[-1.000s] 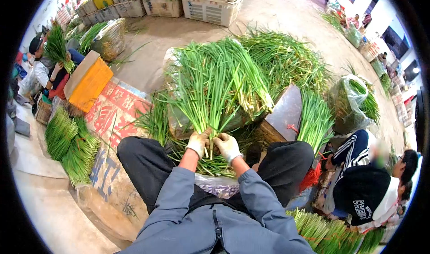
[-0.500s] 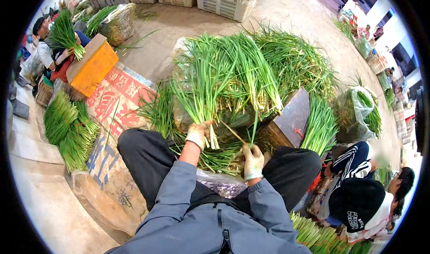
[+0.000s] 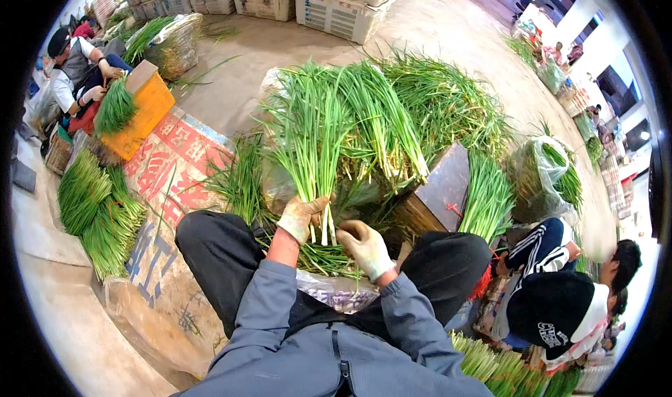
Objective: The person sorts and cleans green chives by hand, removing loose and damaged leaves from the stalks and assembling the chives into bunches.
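Note:
My left hand (image 3: 302,218), in a pale stained glove, is closed round the lower stems of a bunch of chives (image 3: 315,155). Their green leaves spread forward and the white ends stick out below my fingers. Close to those ends is my gloved right hand (image 3: 365,248), its fingers curled in a pinch; what they hold, if anything, I cannot make out. More chives (image 3: 385,120) lie just ahead, on top of a plastic-wrapped heap. Loose leaves (image 3: 325,257) lie between my knees, beneath my hands.
A wooden block with a dark top (image 3: 448,180) stands right of the heap, beside a chive bundle (image 3: 488,197). Stacked chives (image 3: 98,215) lie at left. One person (image 3: 77,68) sits behind an orange box (image 3: 143,117); another (image 3: 553,306) sits at right. Crates (image 3: 339,12) stand behind.
My right hand has moved left and forward to the white stem ends. The single stalk and thin brown strip near it are no longer seen there. The view has shifted slightly.

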The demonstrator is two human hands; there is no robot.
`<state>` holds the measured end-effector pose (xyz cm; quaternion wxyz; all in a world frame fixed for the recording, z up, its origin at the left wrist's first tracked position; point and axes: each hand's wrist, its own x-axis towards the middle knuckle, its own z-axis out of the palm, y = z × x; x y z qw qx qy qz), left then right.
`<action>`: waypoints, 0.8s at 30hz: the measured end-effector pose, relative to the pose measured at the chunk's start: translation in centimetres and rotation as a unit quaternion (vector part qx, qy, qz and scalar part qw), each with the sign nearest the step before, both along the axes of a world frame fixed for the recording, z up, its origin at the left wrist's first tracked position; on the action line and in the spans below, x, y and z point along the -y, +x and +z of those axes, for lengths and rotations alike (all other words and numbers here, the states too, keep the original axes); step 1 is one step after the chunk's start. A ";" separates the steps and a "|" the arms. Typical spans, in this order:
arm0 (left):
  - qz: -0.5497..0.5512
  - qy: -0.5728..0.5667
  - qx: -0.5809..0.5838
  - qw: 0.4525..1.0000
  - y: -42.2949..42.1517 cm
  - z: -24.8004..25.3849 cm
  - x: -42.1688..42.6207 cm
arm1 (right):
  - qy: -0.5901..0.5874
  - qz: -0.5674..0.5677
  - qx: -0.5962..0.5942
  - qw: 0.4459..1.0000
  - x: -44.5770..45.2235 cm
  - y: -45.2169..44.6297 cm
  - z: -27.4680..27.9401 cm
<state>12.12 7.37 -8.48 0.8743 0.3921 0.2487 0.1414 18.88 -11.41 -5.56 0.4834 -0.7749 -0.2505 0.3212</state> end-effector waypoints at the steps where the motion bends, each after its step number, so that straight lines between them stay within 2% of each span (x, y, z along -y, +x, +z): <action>1: -0.007 0.004 0.005 1.000 0.1 -0.5 0.2 | 0.015 -0.008 0.006 1.000 -1.1 -0.4 1.6; 3: -0.013 -0.018 0.017 1.000 0.1 -1.0 0.7 | 0.029 -0.015 0.013 0.999 -2.6 -0.4 2.1; 5: -0.012 -0.043 0.024 0.999 0.1 -0.9 1.0 | -0.038 0.016 -0.042 0.998 -3.5 0.4 0.5; 8: 0.003 -0.063 0.025 0.998 -0.2 -1.2 0.9 | 0.000 -0.002 -0.079 0.997 -2.7 0.1 1.7; 10: -0.089 -0.005 -0.004 0.996 -0.2 -1.2 0.4 | 0.026 -0.004 -0.036 0.999 -2.3 0.2 -0.4; 11: -0.052 0.035 0.020 0.998 0.1 -0.5 1.5 | 0.024 -0.006 0.019 1.000 -2.4 0.3 -2.0; 12: -0.072 0.061 -0.017 0.995 0.2 -0.1 1.4 | 0.021 -0.009 0.072 0.997 -2.6 0.1 -2.2; 15: -0.014 0.020 -0.059 0.998 0.9 -2.4 1.8 | 0.011 -0.046 0.122 0.991 -1.9 0.1 -3.3; 17: 0.019 0.090 -0.158 0.983 1.0 -3.0 0.6 | -0.019 -0.079 0.187 0.979 -0.7 0.4 -4.5; 18: 0.038 0.123 -0.184 0.975 0.9 -3.4 0.1 | -0.090 -0.007 0.291 0.953 0.9 1.3 -7.1; 19: 0.048 0.125 -0.185 0.974 0.7 -2.0 -0.2 | -0.307 0.084 0.227 0.920 2.6 2.6 -11.3; 20: 0.053 0.141 -0.172 0.973 0.8 -4.2 -1.2 | -0.457 0.282 0.217 0.815 4.4 3.7 -17.6; 22: 0.040 0.153 -0.130 0.979 -0.2 -1.1 -1.7 | -0.472 0.273 0.191 0.816 5.5 2.5 -18.3; 24: 0.050 0.111 -0.052 0.991 -1.1 6.4 -0.6 | -0.502 0.256 0.139 0.814 4.9 2.5 -18.3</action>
